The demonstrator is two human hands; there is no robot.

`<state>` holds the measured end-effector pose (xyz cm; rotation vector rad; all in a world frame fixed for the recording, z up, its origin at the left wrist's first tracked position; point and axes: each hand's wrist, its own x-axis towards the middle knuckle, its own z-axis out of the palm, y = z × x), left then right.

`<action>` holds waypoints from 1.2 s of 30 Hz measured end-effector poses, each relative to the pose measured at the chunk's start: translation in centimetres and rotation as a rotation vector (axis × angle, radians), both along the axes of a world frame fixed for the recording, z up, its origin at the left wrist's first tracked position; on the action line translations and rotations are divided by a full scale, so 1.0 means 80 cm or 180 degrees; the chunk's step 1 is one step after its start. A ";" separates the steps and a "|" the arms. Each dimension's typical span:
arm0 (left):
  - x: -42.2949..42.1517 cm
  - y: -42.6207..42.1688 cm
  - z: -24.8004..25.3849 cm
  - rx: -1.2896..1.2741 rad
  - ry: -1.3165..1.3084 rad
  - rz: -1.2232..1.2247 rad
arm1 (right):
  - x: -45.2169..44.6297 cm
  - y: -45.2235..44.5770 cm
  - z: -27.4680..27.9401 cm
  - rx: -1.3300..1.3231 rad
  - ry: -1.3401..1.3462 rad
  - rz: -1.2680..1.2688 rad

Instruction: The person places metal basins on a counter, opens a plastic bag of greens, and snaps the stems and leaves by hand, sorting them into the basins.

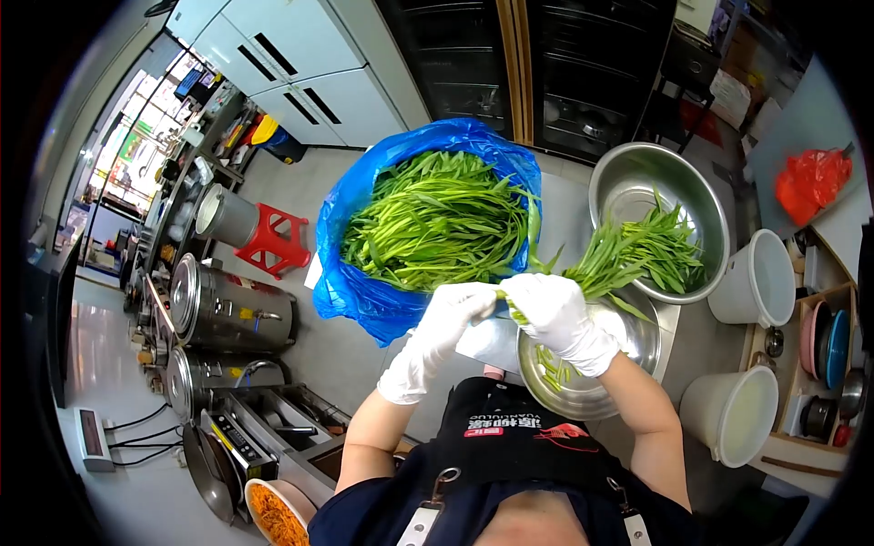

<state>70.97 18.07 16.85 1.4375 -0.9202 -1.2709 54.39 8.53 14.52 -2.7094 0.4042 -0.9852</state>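
My right hand (551,314), in a white glove, is closed round a bunch of long leafy greens (601,264) whose leaves fan out to the right. My left hand (464,305), gloved too, pinches at the stem ends beside it; its fingertips are partly hidden. Left of and beyond my hands, a blue plastic bag (332,287) stands open, full of the same greens. Below my right hand lies a shallow steel bowl (637,332) with several short cut stem pieces (553,369) in it. A deeper steel basin (628,182) at the right holds more greens.
Two white buckets (756,278) stand at the right, near a shelf with bowls. On the left are a red stool (275,241), large steel pots (237,309) and a tub of shredded orange food (278,519). Pale refrigerator doors (291,45) and dark cabinets (446,64) line the back.
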 end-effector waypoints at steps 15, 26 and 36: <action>-0.045 -0.023 -0.089 -0.1061 -0.2506 -0.1218 | -0.200 -0.073 0.042 0.3085 -0.1349 -0.1336; 0.118 -0.141 -0.032 -0.1184 -0.5749 0.0187 | -0.166 -0.059 -0.030 0.4080 -0.2275 -0.0652; 0.091 -0.071 0.029 -0.2222 -0.4618 0.1179 | -0.120 -0.054 -0.021 0.4400 -0.1988 -0.0849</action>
